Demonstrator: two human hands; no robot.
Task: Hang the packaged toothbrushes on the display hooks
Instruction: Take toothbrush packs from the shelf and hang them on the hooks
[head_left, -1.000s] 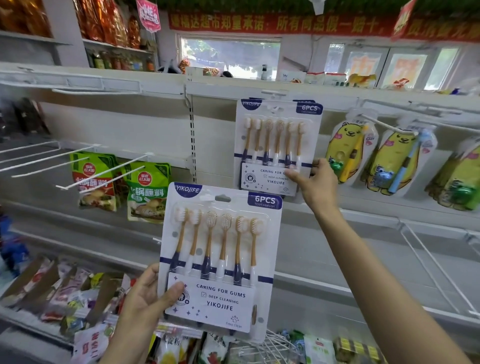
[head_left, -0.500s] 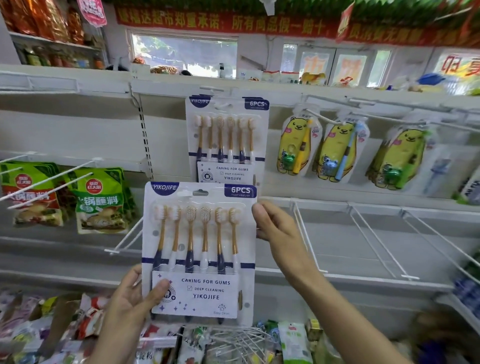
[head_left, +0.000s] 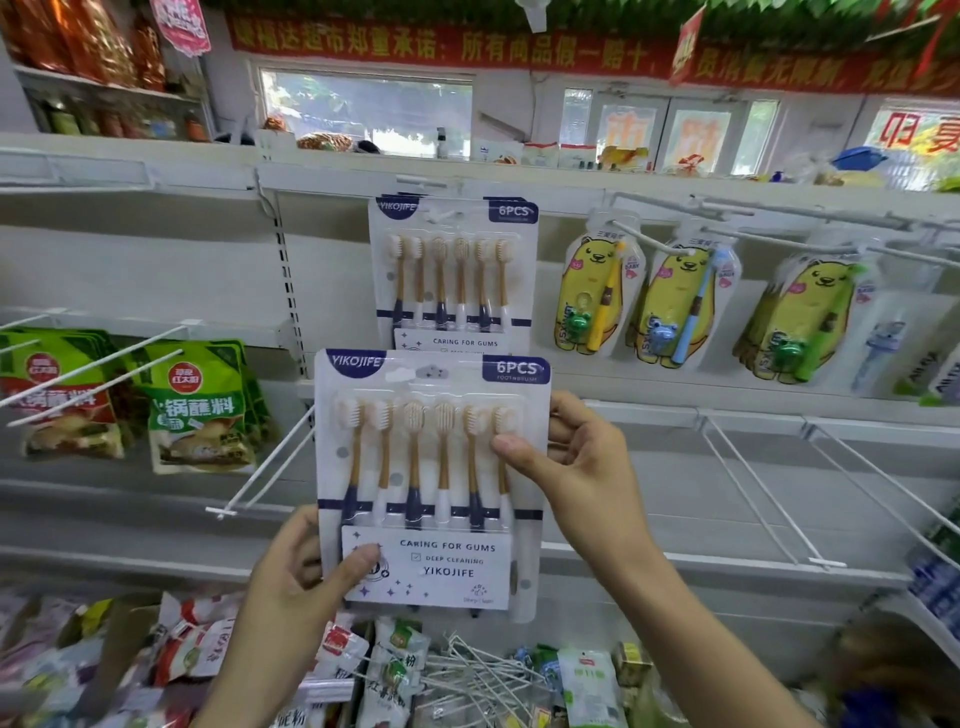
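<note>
White shelving (head_left: 156, 260) (shop aisle) | both hands grip toothbrush pack (head_left: 431, 483)

Held toothbrush pack (head_left: 431, 483): YIKOJIFE, 6PCS, CARING FOR GUMS

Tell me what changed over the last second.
The right hand left the hung toothbrush pack, came down and gripped the right edge of the held toothbrush pack. The left hand keeps holding its lower left corner; the hung pack stays on its hook.
</note>
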